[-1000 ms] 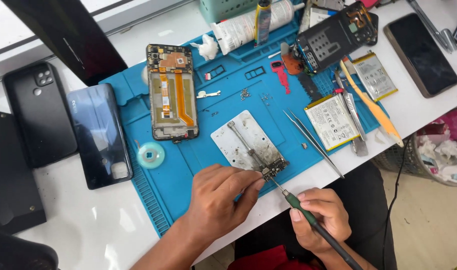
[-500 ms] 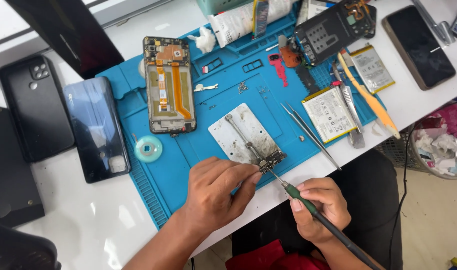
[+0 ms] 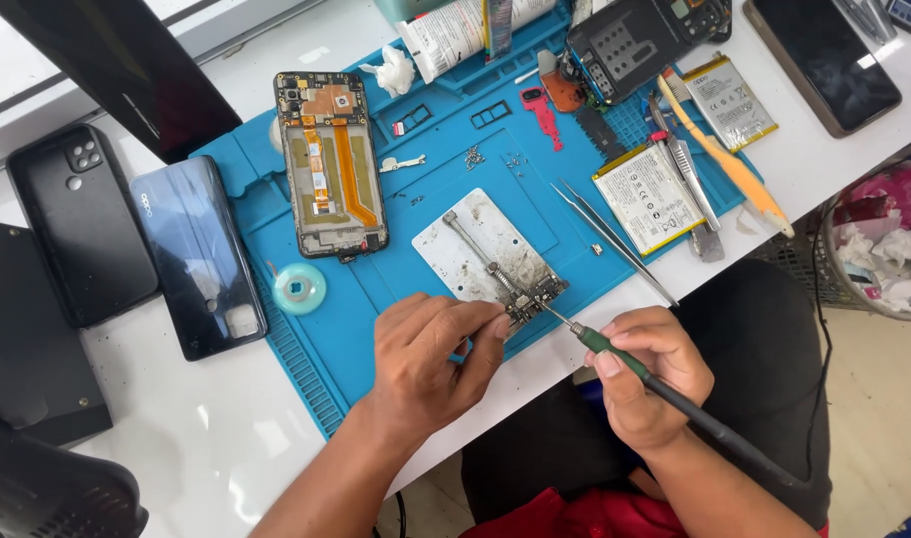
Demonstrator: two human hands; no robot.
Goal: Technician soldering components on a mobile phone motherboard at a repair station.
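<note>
Two hands work at the near edge of a blue repair mat [image 3: 445, 139] on the white tabletop [image 3: 206, 438]. The left hand [image 3: 430, 354] has its fingers pinched together on a small circuit board [image 3: 531, 299] clamped at the near right corner of a scuffed metal holder plate [image 3: 480, 249]. The right hand [image 3: 647, 374] is closed around the green grip of a soldering iron [image 3: 664, 394], whose thin tip touches the board from the right; its dark cord runs off toward the near right.

Just right of the plate lie slim tweezers [image 3: 615, 242], then a white phone battery [image 3: 648, 197], a metal tool and an orange pry stick [image 3: 726, 164], with a second battery [image 3: 729, 98] farther off. Left of the plate sits an opened phone frame [image 3: 329, 164] with orange flex cables, and a pale green tape roll [image 3: 299, 289] near it. Tiny screws [image 3: 472, 157] are scattered on the mat beyond the plate. Off the mat to the left lie a blue phone back cover [image 3: 198, 254] and a black phone back [image 3: 82, 224].

At the far edge, a dark phone housing [image 3: 640, 40] and a white tube [image 3: 455, 30] are cut off by the frame. A wire bin [image 3: 879, 239] at the right holds crumpled paper and is only partly in view. What the left fingertips grip beneath them is hidden
</note>
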